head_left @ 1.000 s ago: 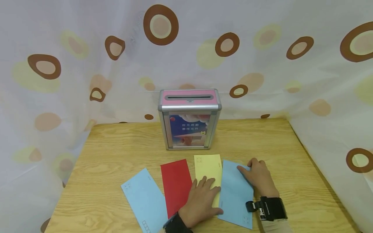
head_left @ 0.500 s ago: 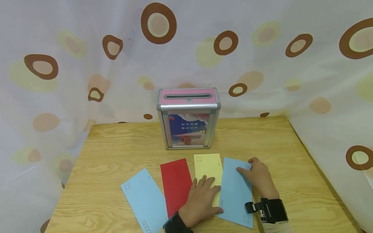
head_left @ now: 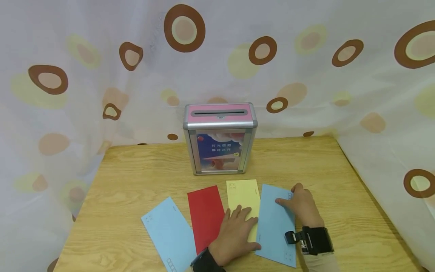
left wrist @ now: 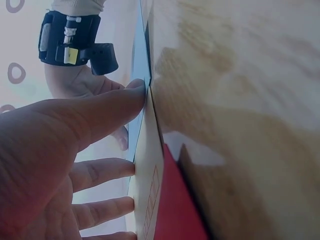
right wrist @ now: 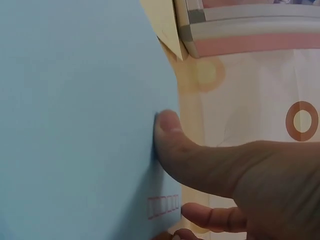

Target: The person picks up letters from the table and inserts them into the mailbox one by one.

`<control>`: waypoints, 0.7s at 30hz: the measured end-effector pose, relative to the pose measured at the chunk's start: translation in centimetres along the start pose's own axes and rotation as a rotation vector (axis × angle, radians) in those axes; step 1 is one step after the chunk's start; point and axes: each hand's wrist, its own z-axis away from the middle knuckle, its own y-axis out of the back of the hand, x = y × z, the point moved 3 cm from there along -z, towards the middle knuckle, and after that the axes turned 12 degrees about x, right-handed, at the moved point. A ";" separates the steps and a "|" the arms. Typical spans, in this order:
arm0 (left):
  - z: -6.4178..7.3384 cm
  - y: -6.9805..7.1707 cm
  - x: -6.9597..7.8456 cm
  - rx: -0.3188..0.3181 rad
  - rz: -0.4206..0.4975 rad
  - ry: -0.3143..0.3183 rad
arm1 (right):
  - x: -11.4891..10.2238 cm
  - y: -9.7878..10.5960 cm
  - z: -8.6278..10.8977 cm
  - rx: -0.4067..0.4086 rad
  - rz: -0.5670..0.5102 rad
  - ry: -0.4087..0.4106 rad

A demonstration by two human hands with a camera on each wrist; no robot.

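My left hand (head_left: 234, 236), fingers spread, rests on the yellow envelope (head_left: 242, 192) and overlaps the red envelope (head_left: 205, 211). Its thumb touches the edge of the right-hand blue envelope (head_left: 276, 226), as the left wrist view also shows. With my right hand (head_left: 303, 206) I pinch that blue envelope at its upper right edge. In the right wrist view the thumb (right wrist: 172, 135) lies on its face, and the other fingers are at or behind the edge, partly hidden. Another blue envelope (head_left: 170, 230) lies at the left, its right side against the red one.
A pink and silver letter box (head_left: 221, 139) with a slot (head_left: 219, 113) on top stands upright behind the envelopes. Patterned cloth (head_left: 217, 68) hangs behind and beside the wooden table (head_left: 129, 173).
The right-hand blue envelope, creased a second ago, now looks flatter, its top edge slightly shifted. The right hand has barely moved on it. My left hand stays in place.
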 end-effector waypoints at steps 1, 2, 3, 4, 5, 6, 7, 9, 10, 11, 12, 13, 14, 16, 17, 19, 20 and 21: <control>0.0 0.0 0.0 0.001 0.001 -0.001 | 0.1 0.1 -0.1 -0.009 0.001 0.013; 0.0 0.0 0.0 0.002 0.002 -0.002 | 0.1 0.2 -0.2 -0.019 0.000 0.024; 0.0 0.0 0.1 0.004 0.002 -0.002 | 0.1 0.3 -0.3 -0.028 0.001 0.030; 0.0 0.0 0.1 0.006 0.001 -0.003 | 0.1 0.4 -0.4 -0.034 0.006 0.040; 0.0 0.0 0.1 0.007 0.000 -0.003 | 0.2 0.4 -0.5 -0.039 0.012 0.048; 0.0 0.1 0.1 0.007 -0.001 -0.004 | 0.2 0.4 -0.5 -0.047 0.016 0.051; 0.0 0.1 0.1 0.007 -0.002 -0.005 | 0.2 0.5 -0.5 -0.049 0.021 0.053; -0.1 0.1 0.2 0.005 -0.003 -0.006 | 0.2 0.5 -0.6 -0.046 0.029 0.052; -0.1 0.1 0.2 0.002 -0.003 -0.006 | 0.2 0.5 -0.6 -0.042 0.031 0.055; -0.1 0.1 0.2 0.000 0.000 -0.005 | 0.3 0.4 -0.5 -0.039 0.029 0.052; -0.1 0.0 0.2 -0.002 0.001 -0.004 | 0.3 0.3 -0.5 -0.035 0.029 0.048; -0.1 0.0 0.2 -0.005 0.001 -0.004 | 0.4 0.2 -0.5 -0.030 0.028 0.048; -0.1 0.0 0.1 -0.008 0.001 -0.002 | 0.4 0.1 -0.5 -0.026 0.030 0.047; -0.1 -0.2 0.1 -0.010 0.001 0.000 | 0.6 -0.1 -0.4 -0.026 0.031 0.047; -0.1 -0.2 0.1 -0.011 0.000 0.001 | 0.7 -0.2 -0.4 -0.026 0.029 0.050; 0.0 -0.2 0.1 -0.010 -0.002 0.003 | 0.8 -0.2 -0.4 -0.027 0.025 0.058; 0.0 -0.2 0.1 -0.010 -0.001 0.004 | 0.8 -0.2 -0.3 -0.029 0.023 0.062; 0.0 -0.2 0.2 -0.009 -0.002 0.004 | 0.9 -0.2 -0.3 -0.034 0.022 0.064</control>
